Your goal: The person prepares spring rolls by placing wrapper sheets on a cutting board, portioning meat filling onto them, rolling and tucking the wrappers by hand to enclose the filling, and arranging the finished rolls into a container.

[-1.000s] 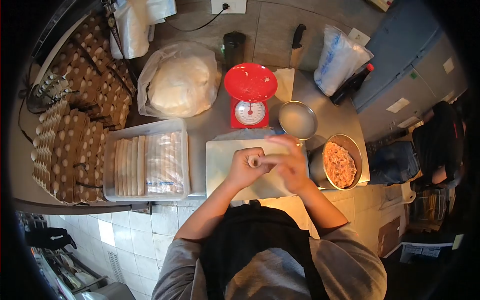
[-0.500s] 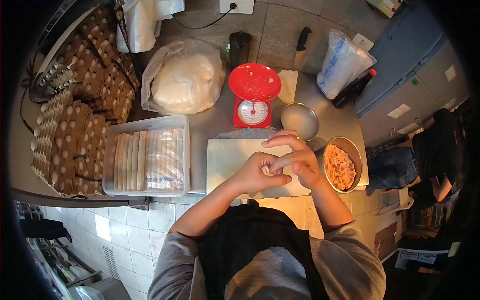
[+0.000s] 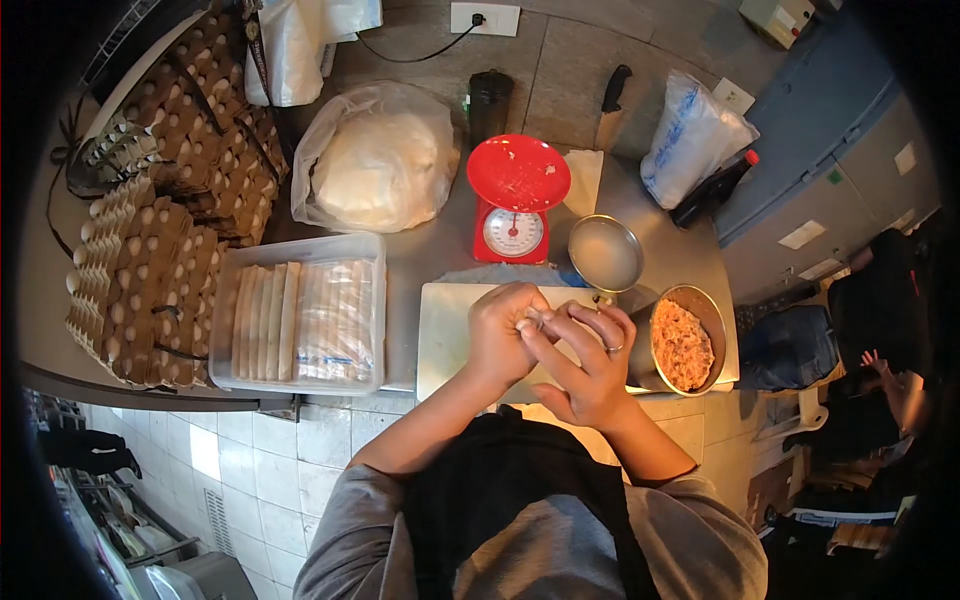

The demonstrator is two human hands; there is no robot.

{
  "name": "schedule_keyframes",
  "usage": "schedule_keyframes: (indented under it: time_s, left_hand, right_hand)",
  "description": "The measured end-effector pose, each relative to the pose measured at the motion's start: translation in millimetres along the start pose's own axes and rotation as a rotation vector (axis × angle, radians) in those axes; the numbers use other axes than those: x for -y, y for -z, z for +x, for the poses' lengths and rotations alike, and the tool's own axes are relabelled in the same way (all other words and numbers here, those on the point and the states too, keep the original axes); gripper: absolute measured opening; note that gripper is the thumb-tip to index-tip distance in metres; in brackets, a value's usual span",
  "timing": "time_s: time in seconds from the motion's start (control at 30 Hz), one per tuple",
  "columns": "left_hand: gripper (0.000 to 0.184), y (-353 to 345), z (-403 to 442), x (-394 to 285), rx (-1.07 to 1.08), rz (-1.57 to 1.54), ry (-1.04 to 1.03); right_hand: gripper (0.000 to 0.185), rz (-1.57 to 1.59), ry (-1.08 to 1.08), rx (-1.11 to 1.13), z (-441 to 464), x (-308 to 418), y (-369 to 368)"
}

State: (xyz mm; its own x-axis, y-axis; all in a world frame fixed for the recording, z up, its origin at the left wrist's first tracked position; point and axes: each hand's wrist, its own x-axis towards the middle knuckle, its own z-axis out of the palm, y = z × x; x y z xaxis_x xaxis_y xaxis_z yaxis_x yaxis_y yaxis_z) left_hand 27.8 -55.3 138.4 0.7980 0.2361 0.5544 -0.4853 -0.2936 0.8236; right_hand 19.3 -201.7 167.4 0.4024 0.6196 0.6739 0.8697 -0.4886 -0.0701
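Observation:
My left hand [image 3: 503,335] is closed in a loose fist above the white cutting board [image 3: 441,345]. A small pale dough piece [image 3: 531,319] shows at the top of that fist, mostly hidden by fingers. My right hand [image 3: 588,362], with a ring on one finger, meets it from the right. Its bent fingertips touch the top of the left fist, while its thumb stands apart below. To the right is a metal pot [image 3: 716,313] of orange-pink minced filling [image 3: 682,345].
A red kitchen scale [image 3: 513,232] and a metal bowl of cloudy liquid [image 3: 605,252] stand behind the board. Leftward are a plastic bin [image 3: 378,320] with wrapped flat stacks, bagged dough [image 3: 375,170] and egg trays [image 3: 150,290]. Another person [image 3: 875,300] is at far right.
My left fist has turned more upright, and the dough piece shows less. My right index finger has drawn back from over the fist, and its thumb has moved away. The view has shifted slightly.

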Motion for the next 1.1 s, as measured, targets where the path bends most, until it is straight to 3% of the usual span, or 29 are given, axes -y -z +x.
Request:
schedule_keyframes:
  time_s: [0.17, 0.43, 0.57, 0.67, 0.7, 0.8, 0.83, 0.9, 1.0, 1.1]
  left_hand:
    - [0.029, -6, 2, 4, -0.166, 0.11, -0.149]
    - [0.023, -2, -1, 8, -0.133, 0.056, -0.149]
    - [0.023, 9, 0, 16, -0.04, 0.189, -0.055]
    - [0.032, 5, 14, 8, -0.139, -0.252, 0.285]
    - [0.025, 7, 15, 13, -0.17, -0.397, 0.419]
    - [0.019, 6, 14, 45, -0.342, -0.804, 0.591]
    - [0.019, 8, 7, 64, -0.373, -0.887, 0.694]
    - [0.021, 8, -17, 108, -0.429, -0.628, 0.631]
    - [0.023, 26, -74, 173, -0.428, -0.223, 0.61]
    - [0.021, 41, -108, 177, -0.299, 0.021, 0.59]
  right_hand:
    - [0.042, -0.082, -0.122, -0.007, 4, 15, -6]
    - [0.032, -0.043, -0.075, 0.054, 33, 12, -5]
    - [0.032, 0.39, -0.097, 0.007, 35, -20, -20]
    - [0.042, 0.903, -0.465, -0.146, 16, -33, -33]
    - [0.057, 0.681, -0.398, -0.055, -2, -42, -53]
    - [0.068, 0.55, -0.556, 0.44, -54, -45, -90]
    - [0.067, 0.489, -0.598, 0.5, -65, -47, -96]
    - [0.063, 0.367, -0.678, 0.622, -85, -53, -103]
    - [0.048, 0.062, -0.538, 0.623, -112, -66, -102]
    - [0.047, 0.123, -0.446, 0.534, -119, -68, -101]
